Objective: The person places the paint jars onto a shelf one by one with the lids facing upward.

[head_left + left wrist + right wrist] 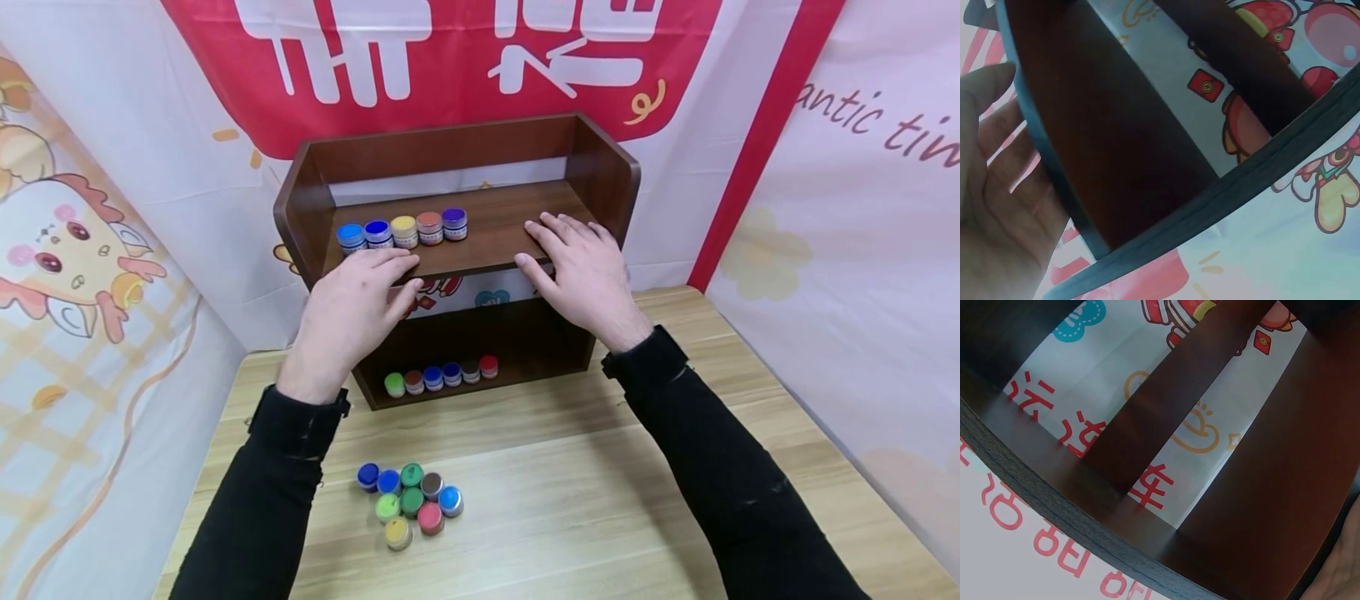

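A dark brown wooden shelf [498, 229] stands at the back of the table. On its upper board, a row of several small paint jars [429, 228] with coloured lids lines the left part. My left hand [348, 308] is at the board's front edge, just before these jars, fingers extended and thumb apart. The left wrist view shows its fingers [1007, 134] by the board's edge; no held thing is visible. My right hand [581, 271] rests on the right part of the same board, fingers spread. Only a sliver of the right hand [1338, 565] enters the right wrist view.
More paint jars [452, 374] stand in a row on the lower shelf board, at its left. A loose cluster of several paint jars [412, 501] sits on the wooden table [570, 517], in front of the shelf. Printed cloths [840, 250] hang around the table.
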`<state>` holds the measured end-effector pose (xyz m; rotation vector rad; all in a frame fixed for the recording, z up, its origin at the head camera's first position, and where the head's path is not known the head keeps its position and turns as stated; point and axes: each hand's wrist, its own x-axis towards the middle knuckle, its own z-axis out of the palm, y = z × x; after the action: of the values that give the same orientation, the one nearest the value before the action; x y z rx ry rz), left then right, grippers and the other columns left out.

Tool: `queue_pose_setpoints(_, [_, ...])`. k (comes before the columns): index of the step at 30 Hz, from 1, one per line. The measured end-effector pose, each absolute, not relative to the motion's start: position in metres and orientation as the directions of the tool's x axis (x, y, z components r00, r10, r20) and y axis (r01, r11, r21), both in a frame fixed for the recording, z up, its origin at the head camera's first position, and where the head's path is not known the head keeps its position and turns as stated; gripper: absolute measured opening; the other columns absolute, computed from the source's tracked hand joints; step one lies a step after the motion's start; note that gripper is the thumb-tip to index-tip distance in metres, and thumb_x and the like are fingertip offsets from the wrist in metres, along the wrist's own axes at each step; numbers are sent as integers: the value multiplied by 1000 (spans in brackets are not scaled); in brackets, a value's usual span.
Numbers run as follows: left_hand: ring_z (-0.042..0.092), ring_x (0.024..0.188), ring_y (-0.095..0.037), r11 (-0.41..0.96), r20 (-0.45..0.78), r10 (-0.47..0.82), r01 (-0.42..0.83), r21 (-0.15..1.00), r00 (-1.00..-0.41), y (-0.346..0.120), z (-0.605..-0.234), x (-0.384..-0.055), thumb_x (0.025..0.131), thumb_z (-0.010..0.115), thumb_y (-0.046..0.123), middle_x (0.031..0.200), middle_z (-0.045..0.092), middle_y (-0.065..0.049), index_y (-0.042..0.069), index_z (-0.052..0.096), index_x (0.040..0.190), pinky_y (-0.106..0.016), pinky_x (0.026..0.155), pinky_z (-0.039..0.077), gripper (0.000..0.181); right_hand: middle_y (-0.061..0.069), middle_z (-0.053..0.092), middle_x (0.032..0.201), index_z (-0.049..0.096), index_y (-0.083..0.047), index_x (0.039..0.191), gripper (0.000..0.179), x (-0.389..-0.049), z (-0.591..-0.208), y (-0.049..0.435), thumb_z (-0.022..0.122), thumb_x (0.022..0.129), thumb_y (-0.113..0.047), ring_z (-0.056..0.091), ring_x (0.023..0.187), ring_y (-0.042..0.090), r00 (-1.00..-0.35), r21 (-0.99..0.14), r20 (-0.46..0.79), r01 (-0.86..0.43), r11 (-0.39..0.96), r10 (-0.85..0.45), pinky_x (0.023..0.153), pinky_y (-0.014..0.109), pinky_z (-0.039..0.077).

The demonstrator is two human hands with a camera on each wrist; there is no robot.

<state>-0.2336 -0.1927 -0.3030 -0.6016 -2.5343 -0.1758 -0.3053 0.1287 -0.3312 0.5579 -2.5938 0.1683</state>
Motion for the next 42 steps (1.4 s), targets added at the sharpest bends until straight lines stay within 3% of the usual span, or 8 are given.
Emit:
queue_pose_setpoints(10, [68,113,-30,918,624,346,392,-70,-700,-190,-312,-239,101,59,53,132,71,-5,21,71,136,-45,77,62,49,4,39,165,41,-29,161,78,-303,-330,128,26,100,-74,34,151,26,-805,-20,473,-416,909,-358,123,55,23])
queue_pose_setpoints(17, [69,107,-29,922,646,329,382,-62,-689,-193,-317,-240,100,58,56,128,72,-3,24,72,135,-42,69,61,49,1,44,162,47,-28,158,76,-299,-331,129,29,100,-74,36,150,24,-789,-37,501,-429,902,-355,123,53,25])
queue_pose_setpoints(22, [69,107,-29,925,652,328,373,-74,-684,-191,-318,-240,101,53,58,127,72,-3,25,71,135,-43,66,60,51,0,54,154,59,-24,149,64,-284,-336,128,44,101,-65,43,145,20,-692,-43,607,-521,853,-392,122,51,28])
queue_pose_setpoints(31, [68,108,-29,921,660,326,385,-59,-677,-189,-318,-240,102,51,59,127,72,-3,24,71,135,-43,72,61,52,3,55,153,61,-17,146,53,-240,-353,106,60,101,-45,43,146,23,-399,18,769,-767,641,-499,121,54,30])
queue_pose_setpoints(35, [68,110,-29,923,664,315,381,-49,-678,-188,-319,-240,102,52,58,130,72,-3,23,71,136,-44,74,61,52,4,51,157,56,-17,150,56,-223,-369,92,64,100,-40,43,146,23,-365,-1,743,-839,545,-561,120,47,33])
queue_pose_setpoints(42, [68,114,-28,926,682,300,375,-40,-668,-189,-321,-240,102,55,56,132,71,-3,22,71,136,-43,76,61,51,-1,45,160,51,-20,154,60,-204,-411,71,68,99,-35,43,144,12,-384,-128,558,-916,381,-736,115,32,40])
